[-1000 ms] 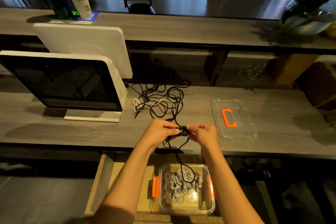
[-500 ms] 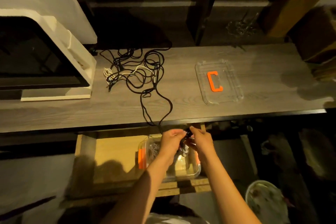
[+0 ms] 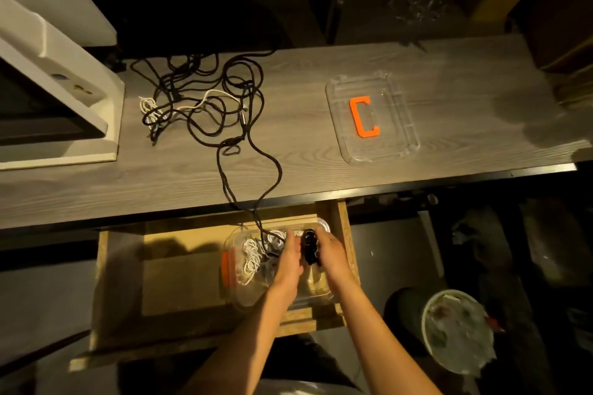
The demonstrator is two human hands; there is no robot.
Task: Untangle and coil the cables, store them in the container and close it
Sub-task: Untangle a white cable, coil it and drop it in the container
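Both hands are down over the container (image 3: pixel 236 293) in the drawer. The black coil (image 3: pixel 310 247) sits btwn them, long axis 12-to-6, fingers of left hand (image 3: pixel 290 261) and right hand (image 3: pixel 332 255) clamped on it. Loose tail of the black cable (image 3: pixel 224 170) runs off at 11 to the bench (image 3: pixel 449 125) tangle, so prob needs more coiling.

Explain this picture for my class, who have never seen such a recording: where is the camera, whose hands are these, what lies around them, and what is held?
The camera sits on a person's head and looks down, so the arms are the wearer's own. There is no machine. The left hand and right hand hold a coiled black bundle over a clear container in an open drawer. White cables already lie inside. A black cable runs up to a tangle on the grey counter, beside the clear lid.
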